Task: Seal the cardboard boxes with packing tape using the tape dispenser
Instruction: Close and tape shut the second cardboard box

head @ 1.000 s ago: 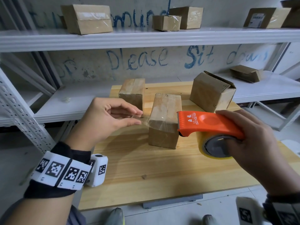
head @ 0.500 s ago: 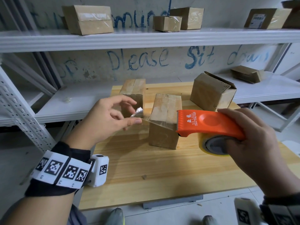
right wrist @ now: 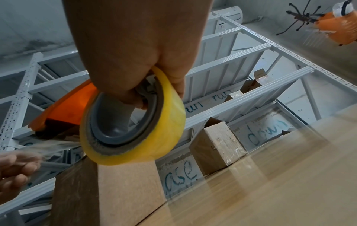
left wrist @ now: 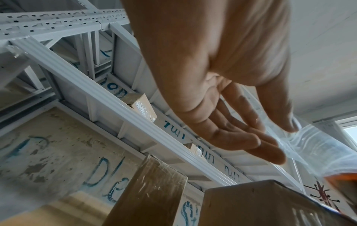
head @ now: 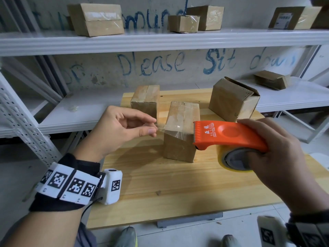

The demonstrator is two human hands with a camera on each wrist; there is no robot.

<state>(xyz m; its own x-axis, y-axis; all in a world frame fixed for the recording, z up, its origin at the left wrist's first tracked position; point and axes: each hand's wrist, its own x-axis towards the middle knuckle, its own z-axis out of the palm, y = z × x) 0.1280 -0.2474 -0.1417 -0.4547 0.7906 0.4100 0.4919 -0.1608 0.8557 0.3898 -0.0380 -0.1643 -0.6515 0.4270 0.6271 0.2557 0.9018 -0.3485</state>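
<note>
Change: tape end (head: 161,128) is re-pinched by left hand (head: 117,129) after fumbling | right hand (head: 277,157) is wrapped round tape dispenser (head: 226,135) | Meaning: strip is judged ready for middle box (head: 179,138).

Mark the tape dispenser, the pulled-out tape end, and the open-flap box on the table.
tape dispenser (head: 229,133): head view, on the orange top shell.
tape end (head: 170,130): head view, on the clear strip between cutter teeth and the left hand's pinch.
open-flap box (head: 229,100): head view, on its front-left cardboard face.
</note>
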